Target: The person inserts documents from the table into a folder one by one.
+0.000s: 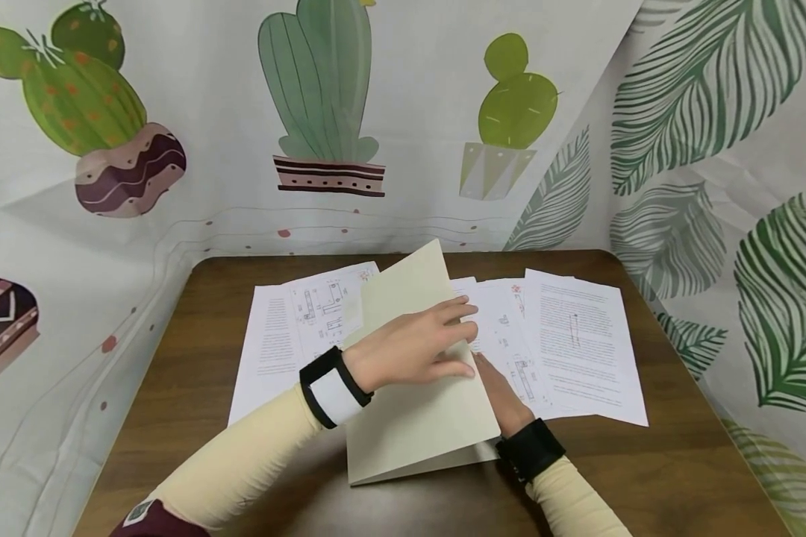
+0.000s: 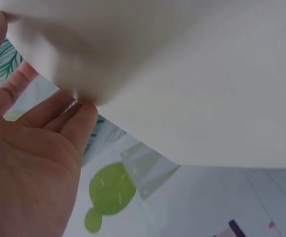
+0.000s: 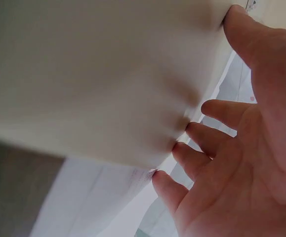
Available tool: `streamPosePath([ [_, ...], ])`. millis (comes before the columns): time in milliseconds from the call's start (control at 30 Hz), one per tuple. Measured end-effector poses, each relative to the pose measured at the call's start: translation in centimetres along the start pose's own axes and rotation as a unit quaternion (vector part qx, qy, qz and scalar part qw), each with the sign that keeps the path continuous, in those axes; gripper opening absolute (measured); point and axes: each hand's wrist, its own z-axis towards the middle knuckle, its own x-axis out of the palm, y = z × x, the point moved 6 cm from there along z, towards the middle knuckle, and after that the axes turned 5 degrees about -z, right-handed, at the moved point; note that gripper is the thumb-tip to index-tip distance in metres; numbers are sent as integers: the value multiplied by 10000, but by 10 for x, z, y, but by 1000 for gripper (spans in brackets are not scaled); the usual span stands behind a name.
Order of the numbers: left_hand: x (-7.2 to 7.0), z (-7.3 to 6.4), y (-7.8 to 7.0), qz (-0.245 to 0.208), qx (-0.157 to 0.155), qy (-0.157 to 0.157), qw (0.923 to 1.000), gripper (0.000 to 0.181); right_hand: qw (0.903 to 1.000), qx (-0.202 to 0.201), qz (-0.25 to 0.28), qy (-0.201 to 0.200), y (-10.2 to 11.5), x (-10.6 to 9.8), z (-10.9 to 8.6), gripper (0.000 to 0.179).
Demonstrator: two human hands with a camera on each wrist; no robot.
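Note:
A cream paper folder (image 1: pixel 416 440) stands partly open on the table, its cover raised and tilted. Across the outside of that cover lies my left hand (image 1: pixel 413 343), fingers extended to the free edge. In the left wrist view, the thumb and fingertips of the left hand (image 2: pixel 31 158) touch the cover (image 2: pixel 192 89) along its edge. My right hand (image 1: pixel 504 395) is at the folder's right side, partly hidden behind the cover. The right wrist view has the spread, fairly straight fingers of the right hand (image 3: pixel 246 163) touching the edge of a cream sheet (image 3: pixel 93 89).
Printed sheets (image 1: pixel 262 350) with text and drawings lie left of the folder. More printed sheets (image 1: pixel 591 358) fan out on the right. All rest on a brown wooden table (image 1: pixel 188 373), with a patterned cloth (image 1: pixel 416 134) hanging behind it.

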Motion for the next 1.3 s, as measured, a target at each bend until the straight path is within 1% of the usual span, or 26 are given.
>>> streamPosePath([
  [33,-4,-3,0,-23,-19,-55,10000,35,9995,-27,-305,77,1,1,1,50],
  [67,-8,-7,1,-32,-34,-118,9999,35,9983,41,-546,206,1,3,3,53],
  [133,-19,-16,2,-73,-87,-287,9995,34,9929,199,-1067,496,0,7,7,61],
  [167,-25,-23,2,-103,-109,-395,9991,34,9897,245,-1277,593,0,8,9,67],
  [267,-44,-45,4,-216,-208,-782,9965,36,9817,392,-1722,715,-1,10,13,77],
  [367,-62,-71,5,-380,-389,-1092,9925,40,9794,573,-1791,740,-2,12,15,84],
  [467,-80,-96,6,-422,-729,-1205,9891,39,9777,660,-1815,828,-3,13,15,87],
  [567,-97,-121,8,-292,-1208,-1155,9855,32,9778,625,-1825,823,-2,12,15,87],
  [633,-109,-136,10,-173,-1471,-1103,9828,27,9785,611,-1803,796,-2,11,15,87],
  [733,-125,-158,14,37,-1771,-1049,9786,22,9789,670,-1761,788,-4,8,15,88],
  [800,-132,-171,18,179,-1935,-1017,9757,22,9788,714,-1758,776,-6,6,15,88],
  [867,-136,-184,22,283,-2125,-973,9719,23,9785,747,-1761,769,-7,4,15,89],
  [933,-137,-198,28,295,-2317,-898,9682,26,9783,761,-1766,772,-8,3,15,88],
  [1033,-133,-217,38,255,-2562,-747,9634,29,9777,776,-1774,809,-9,3,15,89],
  [1100,-127,-229,46,220,-2755,-623,9590,31,9773,798,-1772,844,-10,4,15,89],
  [1167,-120,-240,56,220,-3010,-447,9523,33,9772,798,-1769,859,-10,5,15,89],
  [1300,-103,-261,71,168,-3584,31,9334,38,9781,761,-1723,881,-8,7,15,88],
])
